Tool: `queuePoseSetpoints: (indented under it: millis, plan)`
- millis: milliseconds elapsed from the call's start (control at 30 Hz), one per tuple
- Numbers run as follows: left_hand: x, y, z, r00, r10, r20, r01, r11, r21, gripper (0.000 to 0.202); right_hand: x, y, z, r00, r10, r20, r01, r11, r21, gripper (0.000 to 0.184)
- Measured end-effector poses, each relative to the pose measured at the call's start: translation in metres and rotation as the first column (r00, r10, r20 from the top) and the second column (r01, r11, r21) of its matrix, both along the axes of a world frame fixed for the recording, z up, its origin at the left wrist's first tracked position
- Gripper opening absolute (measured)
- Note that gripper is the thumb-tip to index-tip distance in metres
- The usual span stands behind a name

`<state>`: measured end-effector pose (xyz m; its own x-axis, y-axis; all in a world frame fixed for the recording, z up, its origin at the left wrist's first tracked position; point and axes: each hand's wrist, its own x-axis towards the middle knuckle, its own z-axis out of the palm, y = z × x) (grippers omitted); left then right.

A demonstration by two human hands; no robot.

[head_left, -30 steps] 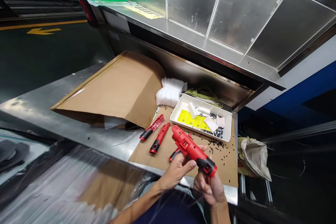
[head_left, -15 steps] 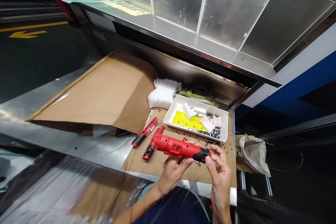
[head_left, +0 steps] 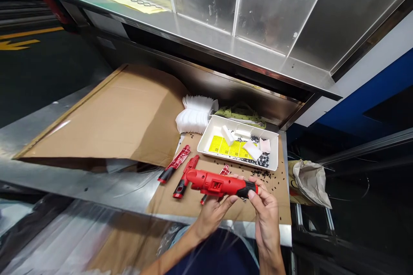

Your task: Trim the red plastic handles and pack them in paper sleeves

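Note:
A red tool body with a black end (head_left: 217, 183) lies level across both my hands, just above the cardboard mat (head_left: 183, 200). My left hand (head_left: 213, 213) cups it from below at the middle, thumb up against its side. My right hand (head_left: 265, 210) pinches the black end with fingertips. Beside it on the mat lie loose red half-shells (head_left: 174, 165) with black tips. Another red shell (head_left: 183, 180) is partly hidden behind the tool.
A white tray (head_left: 273, 161) holds yellow labels, white pieces and small black screws; more screws are scattered on the mat. A stack of white pieces (head_left: 195, 115) stands behind it. A large bent cardboard sheet (head_left: 116, 116) lies left. A crumpled bag (head_left: 309, 180) hangs off the right edge.
The tool has turned from pointing up and away to lying level. My right hand shifted from gripping under the black end to pinching it with fingertips. The camera swung left.

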<state>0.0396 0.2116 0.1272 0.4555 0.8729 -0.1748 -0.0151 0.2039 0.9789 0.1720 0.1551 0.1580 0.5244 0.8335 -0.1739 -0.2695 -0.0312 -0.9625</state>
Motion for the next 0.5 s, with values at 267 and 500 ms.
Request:
queuePoseSetpoints:
  millis: [267, 500]
  plan:
    - [0.002, 0.003, 0.003, 1.0, -0.026, 0.009, 0.026, 1.0, -0.001, 0.076, 0.002, 0.005, -0.001, 1.0, 0.019, 0.0, -0.019, 1.0, 0.01, 0.032]
    - [0.001, 0.003, -0.013, 0.999, 0.012, -0.031, -0.011, 0.999, 0.04, 0.073, 0.007, 0.007, -0.005, 0.999, 0.045, 0.024, -0.045, 0.999, 0.016, 0.03]
